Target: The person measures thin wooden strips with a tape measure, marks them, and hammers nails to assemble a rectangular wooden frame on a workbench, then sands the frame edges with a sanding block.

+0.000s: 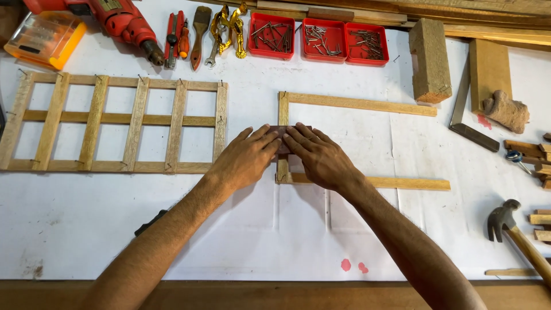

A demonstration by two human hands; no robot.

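Note:
Both my hands rest side by side on a small dark wooden block (282, 130) at the middle of the white-covered table. My left hand (247, 156) covers its left part, my right hand (321, 156) its right part, fingers pointing away from me and pressing flat. The block lies across the short upright slat (283, 106) of an unfinished wooden frame, whose two long slats (361, 104) (410, 183) run to the right. Most of the block is hidden under my fingers.
A finished slat lattice (117, 122) lies at left. Along the back are a red drill (123, 26), an orange case (43, 37), hand tools (189, 37) and three red nail trays (318, 37). Wood blocks (430, 60), a square (468, 123) and a hammer (511, 227) sit at right.

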